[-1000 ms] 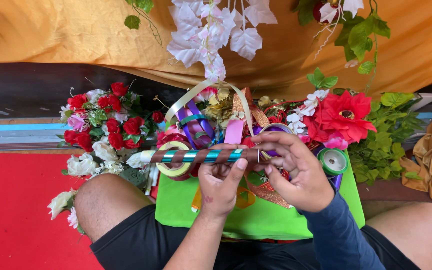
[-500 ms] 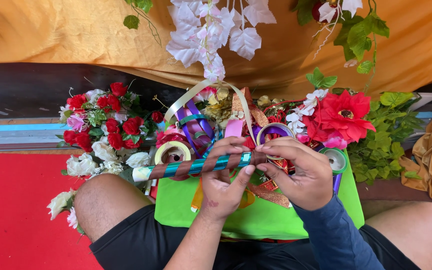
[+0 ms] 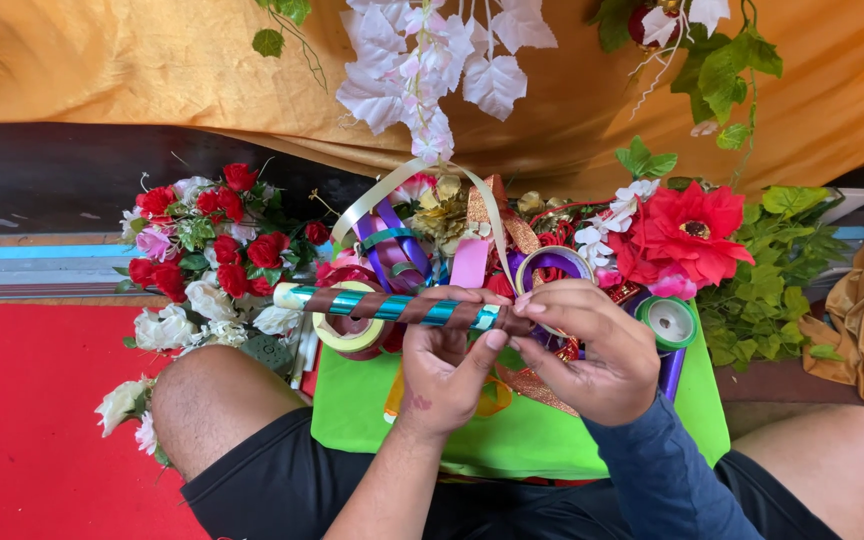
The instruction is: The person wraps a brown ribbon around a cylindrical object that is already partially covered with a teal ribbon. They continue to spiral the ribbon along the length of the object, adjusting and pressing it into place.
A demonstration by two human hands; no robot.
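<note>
- The left hand [image 3: 442, 365] pinches the striped stick [image 3: 392, 306], thumb and fingers closed around its right part; the stick lies level just above the lap, its left end free over a tape roll.
- The right hand [image 3: 592, 350] closes its fingertips on the stick's right end, where the brown ribbon seems to run out; the fingers hide the very tip, so I cannot tell how it is fastened.
- To wrap well, the judgement is this: keep the ribbon taut, hold each turn at an even slant, and let the left thumb pin the last turn.
- The green bag [image 3: 512, 430] on the lap serves as a work surface; gold ribbon scraps lie on it.
- Beyond it sits a heap of ribbon rolls [image 3: 422, 240], purple, gold and pink, with a green tape roll [image 3: 667, 322] just beside the right hand.
- Farther off, red and white artificial roses [image 3: 212, 250] lie left, and a large red flower [image 3: 687, 232] right.
</note>
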